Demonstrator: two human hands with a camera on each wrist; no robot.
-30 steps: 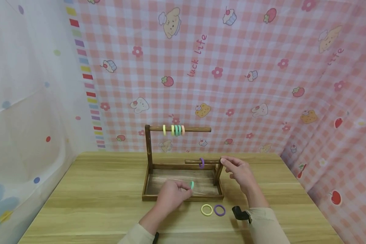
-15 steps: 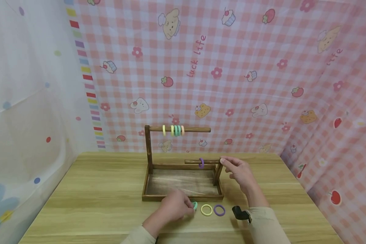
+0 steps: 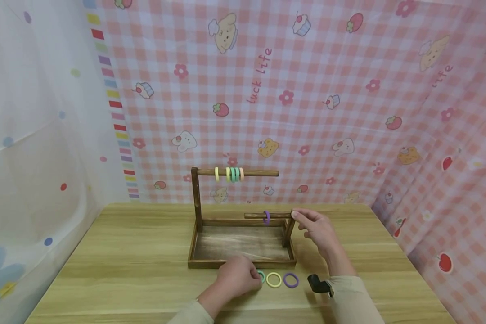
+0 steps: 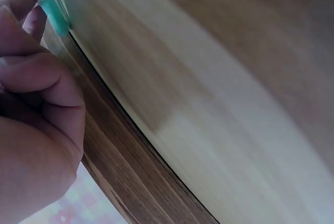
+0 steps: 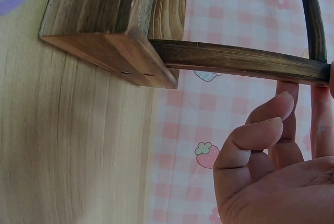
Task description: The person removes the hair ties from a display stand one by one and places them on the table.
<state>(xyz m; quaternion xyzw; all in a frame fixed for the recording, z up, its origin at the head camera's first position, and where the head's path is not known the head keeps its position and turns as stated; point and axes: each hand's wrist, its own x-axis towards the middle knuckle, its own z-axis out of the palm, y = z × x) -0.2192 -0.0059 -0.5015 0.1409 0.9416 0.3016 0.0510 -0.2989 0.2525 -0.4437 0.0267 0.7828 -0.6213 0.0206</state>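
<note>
My left hand (image 3: pixel 238 275) is low at the front edge of a dark wooden tray-based rack (image 3: pixel 243 264). Its fingertips pinch a green ring (image 4: pixel 55 15), which is down at the tabletop and partly hidden by the fingers in the head view. Beside that ring lie a yellow ring (image 3: pixel 267 280) and a purple ring (image 3: pixel 291 287), flat on the table. My right hand (image 3: pixel 317 229) grips the top of the rack's short post (image 5: pixel 235 59) between thumb and fingers. A purple ring (image 3: pixel 267 218) hangs on the lower bar (image 3: pixel 253 216).
Several yellow, green and peach rings (image 3: pixel 241 174) hang on the upper bar (image 3: pixel 263 173), held by a tall left post (image 3: pixel 196 198). A black device (image 3: pixel 318 284) sits at the right wrist. Behind the wooden table (image 3: pixel 137 252) hangs a pink checked cloth (image 3: pixel 243 126).
My left hand has carried the green ring from above the tray down to the tabletop, left of the yellow ring. My right hand has stayed on the post.
</note>
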